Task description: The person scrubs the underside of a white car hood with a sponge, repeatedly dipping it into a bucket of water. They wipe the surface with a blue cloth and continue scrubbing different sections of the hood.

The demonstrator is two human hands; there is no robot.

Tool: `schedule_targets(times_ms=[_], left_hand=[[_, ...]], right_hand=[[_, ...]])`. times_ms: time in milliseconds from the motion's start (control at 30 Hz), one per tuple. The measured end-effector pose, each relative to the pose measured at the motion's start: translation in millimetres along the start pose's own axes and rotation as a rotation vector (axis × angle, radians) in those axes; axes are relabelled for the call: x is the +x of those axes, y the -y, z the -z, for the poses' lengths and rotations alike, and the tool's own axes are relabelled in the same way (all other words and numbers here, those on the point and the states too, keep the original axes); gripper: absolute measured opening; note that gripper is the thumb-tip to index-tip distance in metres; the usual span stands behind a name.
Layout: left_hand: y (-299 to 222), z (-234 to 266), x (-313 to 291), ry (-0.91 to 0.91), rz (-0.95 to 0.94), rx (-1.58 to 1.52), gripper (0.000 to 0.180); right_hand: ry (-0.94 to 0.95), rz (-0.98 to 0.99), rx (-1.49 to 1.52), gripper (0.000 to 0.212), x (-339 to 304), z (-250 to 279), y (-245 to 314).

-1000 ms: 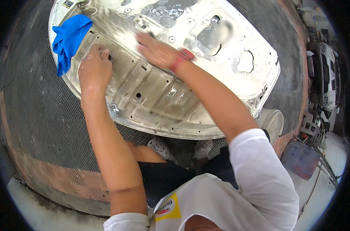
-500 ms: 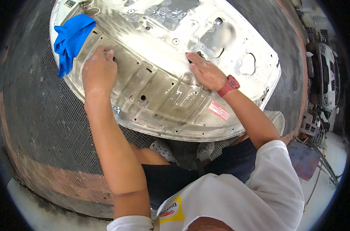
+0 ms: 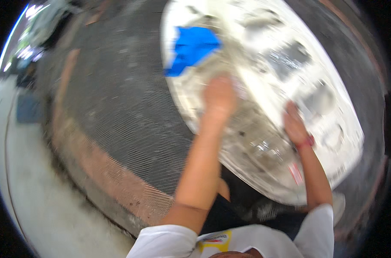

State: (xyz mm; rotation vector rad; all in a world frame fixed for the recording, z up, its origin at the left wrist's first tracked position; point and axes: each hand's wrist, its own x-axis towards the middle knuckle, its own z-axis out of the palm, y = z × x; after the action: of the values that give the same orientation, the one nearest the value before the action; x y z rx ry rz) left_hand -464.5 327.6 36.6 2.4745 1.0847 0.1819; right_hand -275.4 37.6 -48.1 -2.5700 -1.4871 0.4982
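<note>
A large white car hood (image 3: 264, 101), its ribbed underside wet and smeared, lies tilted across the view before me. My left hand (image 3: 220, 95) is on its brownish near-left part, fingers curled in; motion blur hides what they hold, if anything. A pale pinkish patch beside it is too blurred to name. My right hand (image 3: 294, 122), with a red watch (image 3: 310, 140) at the wrist, presses fingers-down on the white middle. Half a second ago a small black pad showed under those fingers; blur hides it now. A blue cloth (image 3: 195, 47) lies bunched on the hood's left edge.
Dark ribbed floor mats (image 3: 118, 94) with a reddish border strip (image 3: 105, 161) surround the hood. Pale concrete (image 3: 36, 172) runs along the left, with a dark bluish flat thing (image 3: 30, 107) on it. A whitish round container (image 3: 339, 206) stands by the hood's near right edge.
The view has swung left, so the hood and both hands appear further right and lower, and blurred. The right hand has shifted slightly over the hood; the left stays curled near the cloth.
</note>
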Motion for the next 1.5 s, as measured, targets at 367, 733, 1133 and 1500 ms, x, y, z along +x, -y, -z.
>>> schedule_targets(times_ms=[367,733,1133,1500], left_hand=[[-13.9,-5.9,-8.8,-0.120,0.049,-0.116,0.015],[-25.6,11.9,-2.6,0.038,0.086,-0.147,0.022],[-12.2,11.9,-17.4,-0.015,0.079,-0.117,0.020],[-4.6,3.5,7.8,-0.075,-0.087,-0.099,0.033]], right_hand=[[-0.067,-0.132,-0.133,0.061,20.1,-18.4,-60.4],[-0.092,-0.148,-0.104,0.061,21.6,-9.5,-78.6],[-0.161,-0.146,0.101,0.057,42.0,8.9,-58.6],[-0.357,0.166,-0.335,0.061,79.2,-7.9,-60.3]])
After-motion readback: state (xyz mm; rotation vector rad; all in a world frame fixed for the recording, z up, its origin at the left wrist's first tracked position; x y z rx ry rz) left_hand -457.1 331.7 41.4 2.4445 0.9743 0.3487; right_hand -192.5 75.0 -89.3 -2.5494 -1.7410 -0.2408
